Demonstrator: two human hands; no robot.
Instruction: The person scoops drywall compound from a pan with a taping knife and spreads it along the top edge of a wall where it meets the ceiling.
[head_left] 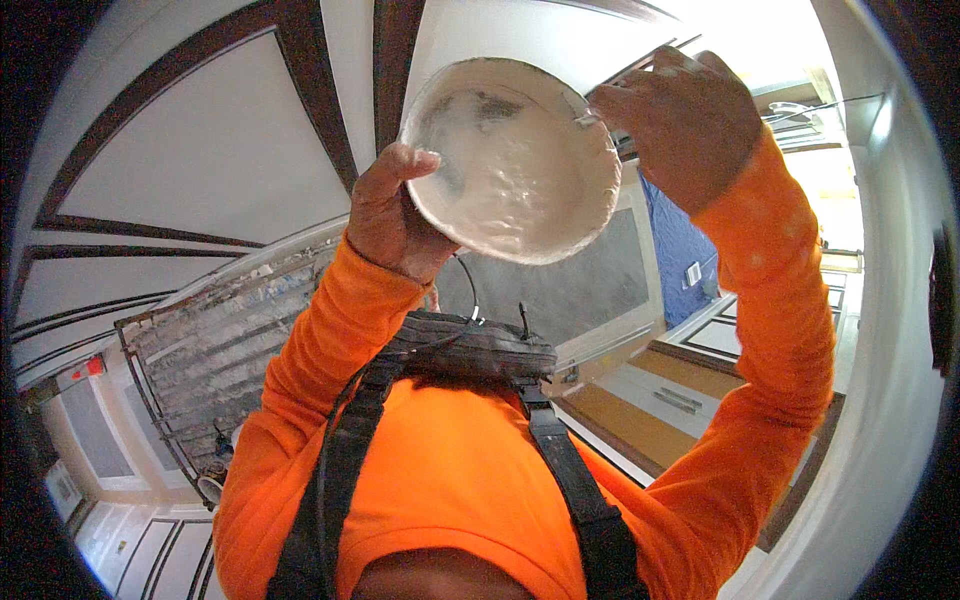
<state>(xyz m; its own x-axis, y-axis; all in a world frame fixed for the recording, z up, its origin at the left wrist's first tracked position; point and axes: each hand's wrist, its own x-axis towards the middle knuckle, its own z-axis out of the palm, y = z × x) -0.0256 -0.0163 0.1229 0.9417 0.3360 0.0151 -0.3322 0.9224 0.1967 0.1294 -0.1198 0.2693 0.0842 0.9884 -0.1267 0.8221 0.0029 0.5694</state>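
Note:
My left hand [388,215] grips the rim and underside of a round white bowl [510,160], held up high in front of me. Wet white plaster-like paste fills the bowl. At the bowl's upper right rim, my right hand [685,115] is closed around a small thin metal tool [586,118]. The tool's tip reaches into the paste, and most of it is hidden inside my fist. Both arms wear orange sleeves.
White panels with dark wooden beams [300,80] spread behind the bowl. A dirty metal grid platform [215,350] lies at the left. A blue cloth [675,250] and brown wooden surfaces [640,410] are at the right. Black harness straps [345,460] cross my orange chest.

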